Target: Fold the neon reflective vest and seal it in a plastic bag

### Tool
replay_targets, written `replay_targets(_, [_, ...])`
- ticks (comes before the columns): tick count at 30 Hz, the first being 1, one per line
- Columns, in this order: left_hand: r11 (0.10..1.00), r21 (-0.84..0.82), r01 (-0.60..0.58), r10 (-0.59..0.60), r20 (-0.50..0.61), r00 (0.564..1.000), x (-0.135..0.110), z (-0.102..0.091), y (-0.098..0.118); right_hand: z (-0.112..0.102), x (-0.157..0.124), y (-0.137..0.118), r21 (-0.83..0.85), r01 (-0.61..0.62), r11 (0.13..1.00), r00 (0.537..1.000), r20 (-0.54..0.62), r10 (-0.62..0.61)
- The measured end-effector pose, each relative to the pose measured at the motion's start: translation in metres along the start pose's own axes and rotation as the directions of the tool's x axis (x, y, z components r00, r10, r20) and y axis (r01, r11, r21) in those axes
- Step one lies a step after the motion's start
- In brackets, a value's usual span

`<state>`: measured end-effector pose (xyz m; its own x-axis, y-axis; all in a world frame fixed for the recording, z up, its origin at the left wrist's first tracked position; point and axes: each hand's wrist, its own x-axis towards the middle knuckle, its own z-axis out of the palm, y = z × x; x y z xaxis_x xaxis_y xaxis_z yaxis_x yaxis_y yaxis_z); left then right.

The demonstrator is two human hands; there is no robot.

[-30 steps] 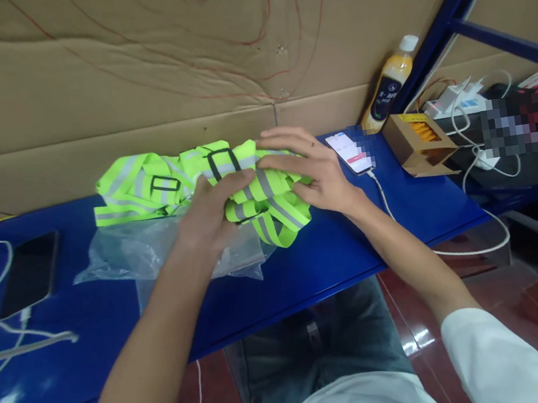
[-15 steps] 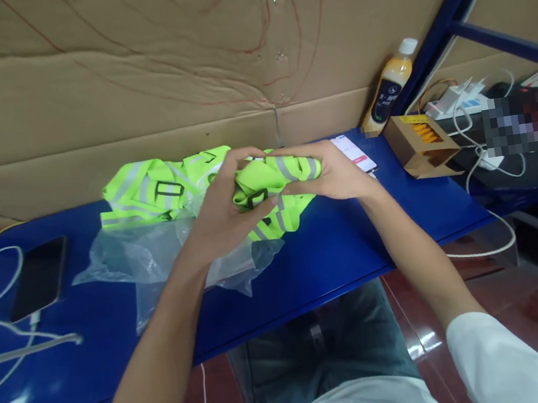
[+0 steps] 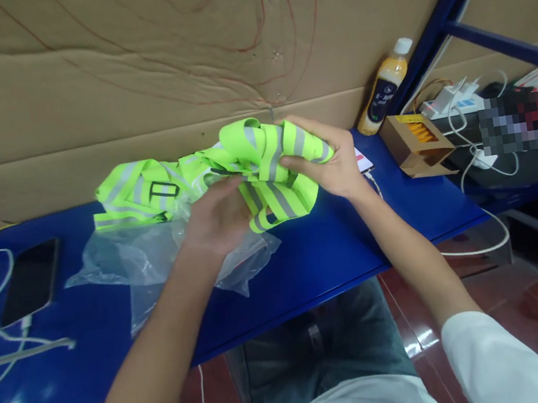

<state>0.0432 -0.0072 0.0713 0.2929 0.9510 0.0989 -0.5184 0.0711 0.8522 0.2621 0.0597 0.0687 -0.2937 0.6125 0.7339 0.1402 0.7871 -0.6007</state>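
Phone [image 3: 363, 160] mostly behind the right hand [image 3: 332, 168]; pixel-blurred patch [image 3: 514, 118] at far right.

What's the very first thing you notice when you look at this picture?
The bright neon-yellow vest straps with grey stripes jump out first, bunched up between the left hand and the right hand above the blue table. More of the same yellow strapping lies to the left on a crinkly clear plastic bag. An orange drink bottle leans against the cardboard wall at the back right.
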Motion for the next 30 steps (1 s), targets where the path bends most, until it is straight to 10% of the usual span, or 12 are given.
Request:
replay_targets(5, [0.994,-0.103,-0.028,0.015,-0.123,0.992,-0.001,0.006,0.008,0.002,-0.003,-0.002,-0.075,0.293,0.953,0.949,0.145,-0.281])
replay_targets(10, [0.999,0.026,0.037,-0.029,-0.275,0.961,0.0,0.006,0.006,0.0,0.0,-0.003,-0.051,0.295,0.954,0.921,0.281,-0.27])
replay_targets(15, [0.993,0.086,-0.084,0.103,-0.247,0.963,-0.003,-0.001,0.007,0.0,0.001,-0.006,0.206,0.115,0.972,0.913,0.363,-0.185])
replay_targets(19, [0.969,0.172,-0.178,0.202,-0.138,0.97,-0.004,-0.001,0.007,0.009,-0.001,0.0,0.341,-0.173,0.924,0.972,0.213,0.104])
replay_targets(25, [0.887,0.382,-0.26,0.282,-0.002,0.959,-0.008,-0.003,0.005,0.018,-0.006,0.006,0.49,-0.49,0.721,0.856,0.426,0.292])
replay_targets(30, [0.73,0.647,-0.218,0.274,0.016,0.962,-0.007,-0.022,0.008,0.011,-0.004,-0.003,0.502,-0.518,0.693,0.841,0.45,0.302])
